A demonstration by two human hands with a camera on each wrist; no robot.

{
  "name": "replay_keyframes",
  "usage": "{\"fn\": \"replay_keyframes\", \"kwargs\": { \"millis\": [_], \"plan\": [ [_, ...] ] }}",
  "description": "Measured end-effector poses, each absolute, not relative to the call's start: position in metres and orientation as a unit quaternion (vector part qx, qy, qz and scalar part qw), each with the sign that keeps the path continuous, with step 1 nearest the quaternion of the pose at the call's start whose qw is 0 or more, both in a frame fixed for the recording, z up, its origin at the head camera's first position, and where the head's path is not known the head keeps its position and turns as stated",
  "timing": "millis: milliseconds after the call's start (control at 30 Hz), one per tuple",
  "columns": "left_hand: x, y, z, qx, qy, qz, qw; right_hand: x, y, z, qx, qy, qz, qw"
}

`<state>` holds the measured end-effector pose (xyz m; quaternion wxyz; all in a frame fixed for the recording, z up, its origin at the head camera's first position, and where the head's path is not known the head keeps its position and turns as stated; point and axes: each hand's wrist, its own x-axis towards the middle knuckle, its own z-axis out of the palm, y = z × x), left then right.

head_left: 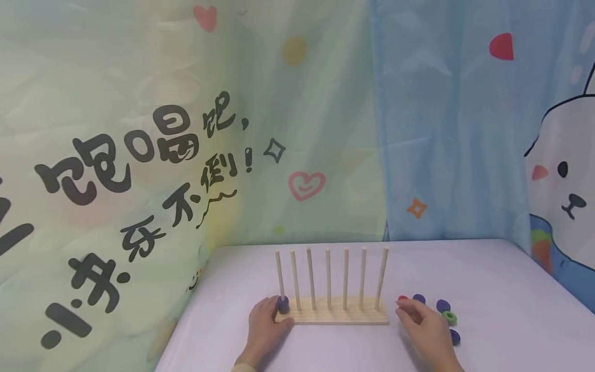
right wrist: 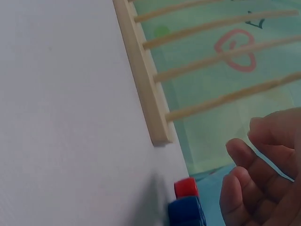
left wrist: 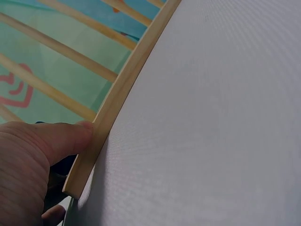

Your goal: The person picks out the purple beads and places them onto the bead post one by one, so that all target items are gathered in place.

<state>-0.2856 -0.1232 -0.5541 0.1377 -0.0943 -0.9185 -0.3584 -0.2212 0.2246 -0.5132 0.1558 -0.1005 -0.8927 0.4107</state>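
Observation:
A wooden rack (head_left: 332, 316) with several upright pegs stands on the table, a dark blue bead (head_left: 283, 305) at the foot of its leftmost peg. My left hand (head_left: 266, 328) grips the rack's left end; in the left wrist view the thumb of that hand (left wrist: 28, 160) presses on the base edge (left wrist: 101, 127). Right of the rack, my right hand (head_left: 427, 330) is raised with fingers loosely bent and nothing held. The right wrist view shows this hand (right wrist: 268, 174) near a red bead (right wrist: 186, 187) and a blue bead (right wrist: 186, 211), touching neither.
Beyond the right hand lie more blue beads (head_left: 443, 306) and a green bead (head_left: 449, 318), partly beside the hand. Another blue one (head_left: 455, 338) is partly hidden by it. A printed curtain (head_left: 302, 129) hangs behind the pale table (head_left: 502, 289).

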Motion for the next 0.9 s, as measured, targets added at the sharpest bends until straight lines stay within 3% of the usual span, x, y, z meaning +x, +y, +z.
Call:
{"fn": "replay_keyframes", "kwargs": {
  "millis": [133, 367, 900],
  "plan": [
    [-0.287, -0.124, -0.553, -0.087, -0.918, -0.361, 0.138, -0.225, 0.232, -0.513, -0.109, -0.891, 0.413, 0.151],
    [-0.289, -0.125, -0.559, -0.092, -0.917, -0.362, 0.140, -0.221, 0.243, -0.516, -0.135, -0.881, 0.389, 0.232],
    [-0.289, -0.124, -0.559, -0.097, -0.917, -0.359, 0.147, -0.222, 0.274, -0.512, -0.216, -0.880, 0.399, 0.144]
  ]
}}
